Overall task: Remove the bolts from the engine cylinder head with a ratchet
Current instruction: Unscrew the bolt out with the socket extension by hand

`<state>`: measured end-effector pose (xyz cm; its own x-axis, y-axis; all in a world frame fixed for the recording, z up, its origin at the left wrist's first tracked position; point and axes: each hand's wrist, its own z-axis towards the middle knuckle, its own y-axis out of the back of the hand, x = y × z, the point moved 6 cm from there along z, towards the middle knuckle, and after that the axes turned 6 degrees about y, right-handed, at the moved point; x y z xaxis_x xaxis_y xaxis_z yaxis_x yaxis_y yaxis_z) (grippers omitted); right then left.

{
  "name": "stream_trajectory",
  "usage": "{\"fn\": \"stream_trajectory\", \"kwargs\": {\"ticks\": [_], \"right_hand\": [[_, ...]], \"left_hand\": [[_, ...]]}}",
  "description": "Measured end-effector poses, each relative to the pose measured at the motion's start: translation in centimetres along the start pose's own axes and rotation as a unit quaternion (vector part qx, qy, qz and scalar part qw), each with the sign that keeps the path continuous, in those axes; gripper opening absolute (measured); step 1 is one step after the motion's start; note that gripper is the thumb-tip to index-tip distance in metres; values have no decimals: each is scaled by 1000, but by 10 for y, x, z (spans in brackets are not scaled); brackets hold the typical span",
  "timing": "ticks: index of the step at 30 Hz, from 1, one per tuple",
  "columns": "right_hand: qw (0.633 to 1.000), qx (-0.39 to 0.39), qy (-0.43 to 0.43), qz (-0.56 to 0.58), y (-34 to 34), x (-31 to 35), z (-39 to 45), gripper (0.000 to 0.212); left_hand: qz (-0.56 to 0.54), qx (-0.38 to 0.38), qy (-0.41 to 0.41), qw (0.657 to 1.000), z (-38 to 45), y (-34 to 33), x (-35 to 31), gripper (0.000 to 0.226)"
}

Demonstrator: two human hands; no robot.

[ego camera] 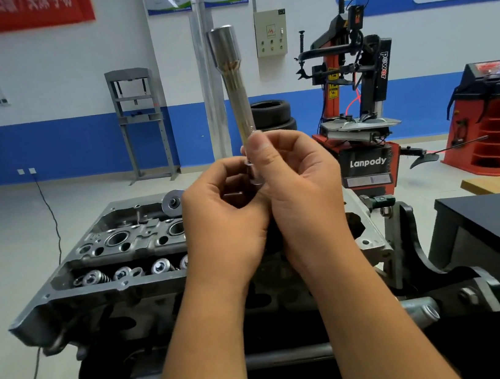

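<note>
Steel socket extension [237, 94] pinched upright by both hands

"Lanpody" and "power" on the tire changer [365, 128].

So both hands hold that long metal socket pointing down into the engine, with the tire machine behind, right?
Not quite. In the head view both hands, left and right, hold the socket pointing up, well above the engine. The tire machine is indeed behind.

A long silver socket extension [237, 94] stands upright above the grey cylinder head [116, 256], valve springs exposed.
</note>
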<state>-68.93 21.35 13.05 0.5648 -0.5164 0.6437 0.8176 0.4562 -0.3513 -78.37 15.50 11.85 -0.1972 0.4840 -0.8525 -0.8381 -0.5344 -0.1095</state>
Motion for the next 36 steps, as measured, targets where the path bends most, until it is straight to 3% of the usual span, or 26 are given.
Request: {"fn": "stream_trajectory", "kwargs": {"ticks": [8,13,16,20,25,31,36], "right_hand": [[999,-32,10,-3,6,-1,2,15],[999,-35,-10,0,4,0,2,28],[1000,-22,-14,15,2,1,0,20],[999,-18,-4,31,1,4,-1,16],[1000,-21,9,4,2,5,1,40],[999,20,-29,21,-3,0,-1,39],[998,10,-29,50,-4,3,-2,36]], "left_hand": [[-19,147,29,989,-2,-12,2,29],[-7,97,12,995,-1,-7,1,29],[-18,84,24,996,-1,-6,3,32],[20,115,9,993,-3,-10,-1,32],[30,177,30,983,-5,-15,-2,32],[45,108,8,993,-5,-9,-5,26],[76,37,-4,996,-4,-6,-5,27]]}}
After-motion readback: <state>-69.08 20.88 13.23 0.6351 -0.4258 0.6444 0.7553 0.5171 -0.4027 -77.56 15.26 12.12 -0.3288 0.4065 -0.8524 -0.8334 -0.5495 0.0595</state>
